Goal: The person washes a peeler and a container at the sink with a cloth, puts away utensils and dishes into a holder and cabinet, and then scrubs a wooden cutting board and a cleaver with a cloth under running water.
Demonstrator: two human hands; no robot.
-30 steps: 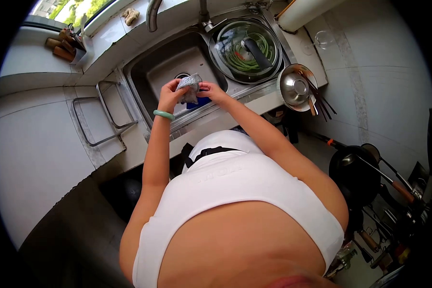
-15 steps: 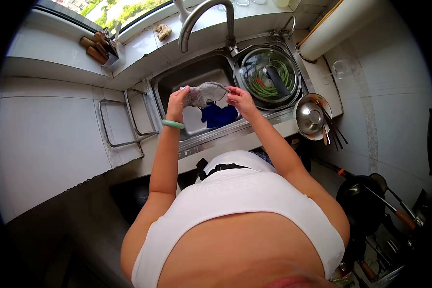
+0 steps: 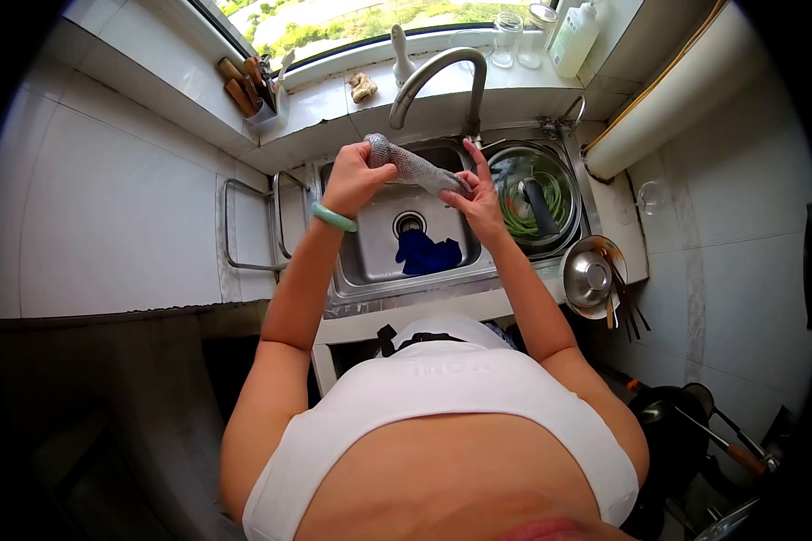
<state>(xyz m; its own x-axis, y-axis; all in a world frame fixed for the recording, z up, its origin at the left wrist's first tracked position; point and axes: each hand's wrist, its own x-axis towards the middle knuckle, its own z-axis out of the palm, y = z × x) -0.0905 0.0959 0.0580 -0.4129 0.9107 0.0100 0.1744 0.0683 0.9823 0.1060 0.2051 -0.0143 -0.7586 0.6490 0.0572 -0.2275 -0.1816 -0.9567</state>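
A grey mesh-textured cloth [image 3: 417,169] is stretched between my hands above the sink [image 3: 367,266]. My left hand [image 3: 354,178] grips one end, thumb against the fabric, a green bangle [image 3: 334,217] on that wrist. At the other end, my right hand [image 3: 480,200] pinches the cloth between thumb and fingers with one finger pointing up. A dark blue cloth [image 3: 429,254] lies crumpled on the sink bottom, beside the drain [image 3: 410,223]. Over the basin's far side arches the metal faucet [image 3: 460,59].
Right of the basin sits a glass-lidded pan [image 3: 505,203] with green stalks inside. Metal bowls [image 3: 588,279] with chopsticks stand at the counter's right end. A metal rack [image 3: 228,225] is at left. Glass jars [image 3: 507,41] and a white bottle [image 3: 575,41] line the windowsill.
Both hands have raised the grey cloth, and it is now pulled into a longer, narrower strip. The view has tilted up, showing more windowsill. The blue cloth stays in the sink.
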